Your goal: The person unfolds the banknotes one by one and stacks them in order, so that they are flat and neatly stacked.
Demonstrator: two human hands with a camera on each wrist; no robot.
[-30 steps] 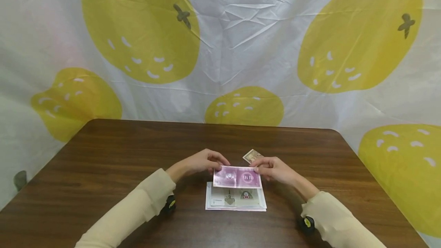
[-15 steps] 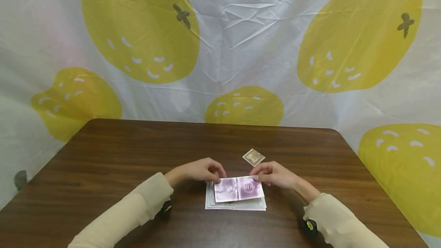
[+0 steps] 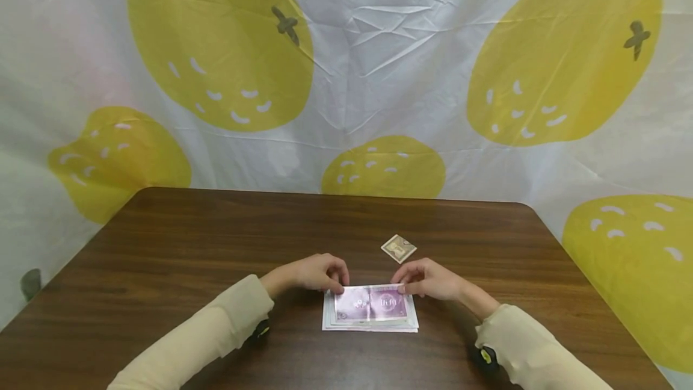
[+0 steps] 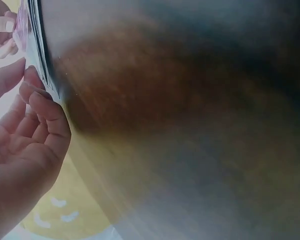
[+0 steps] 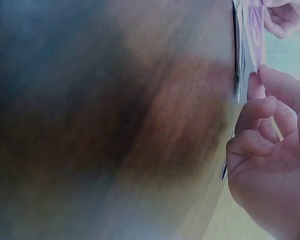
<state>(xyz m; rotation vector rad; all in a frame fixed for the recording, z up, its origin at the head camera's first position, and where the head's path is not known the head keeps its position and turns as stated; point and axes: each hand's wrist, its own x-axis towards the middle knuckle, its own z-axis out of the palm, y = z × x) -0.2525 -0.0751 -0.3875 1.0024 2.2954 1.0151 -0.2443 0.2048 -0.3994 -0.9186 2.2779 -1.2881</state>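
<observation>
A purple banknote [image 3: 370,306] lies over a small stack of pale notes [image 3: 412,319] on the wooden table. My left hand [image 3: 315,271] pinches its far left corner between thumb and fingers. At the far right corner, my right hand [image 3: 433,280] pinches the same note. Seen edge-on in the right wrist view, the purple note rises slightly off the layered stack [image 5: 241,55] near my right thumb. The left wrist view shows my left hand [image 4: 27,137] at the stack's edge, its fingers curled. Fingertips under the note are partly hidden.
Behind my right hand lies a small brownish note [image 3: 399,248], turned at an angle. The brown table [image 3: 216,227] has rounded far corners. A white curtain [image 3: 373,95] printed with yellow fruit hangs beyond it.
Both hands have moved toward me, bringing the purple banknote down over the pale notes, which were more exposed before. The small brownish note stays in place, now uncovered by my right hand.
</observation>
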